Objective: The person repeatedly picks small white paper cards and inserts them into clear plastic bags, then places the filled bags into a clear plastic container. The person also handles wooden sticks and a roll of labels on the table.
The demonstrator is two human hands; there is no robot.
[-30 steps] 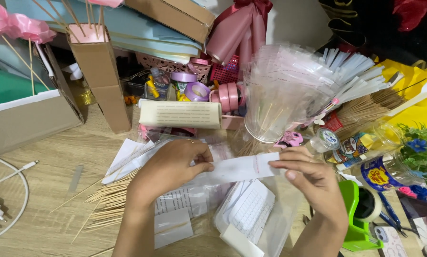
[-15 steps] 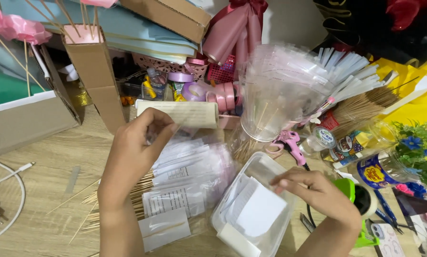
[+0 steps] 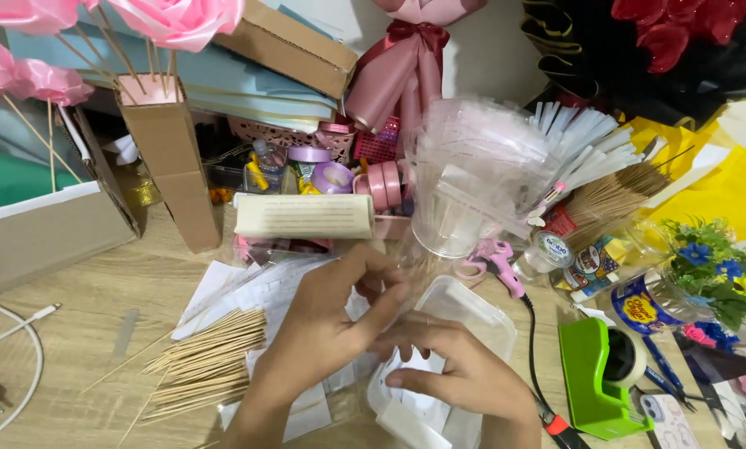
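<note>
Over the desk: I am watching both hands meeting above a clear plastic tray (image 3: pixel 481 309).
Left hand (image 3: pixel 327 328): fingers curling, pinching something thin; cannot tell what.
Right hand (image 3: pixel 464 374): fingers spreading flat on white paper slips (image 3: pixel 423 399) in the tray.
Handling: I am judging the slips light, floppy; taking them by an edge.

A clear plastic container (image 3: pixel 473 312) lies open in the lower middle, with white paper slips inside. Left of the container, small clear bags with white printed labels (image 3: pixel 261 291) are spread flat. Behind the container lies a long cream box (image 3: pixel 304 216) on its side. Far left of it stands a tall brown carton (image 3: pixel 167 158). Right of the container are a small white-capped jar (image 3: pixel 548 249) and a round tub with a blue and yellow label (image 3: pixel 639 299).
</note>
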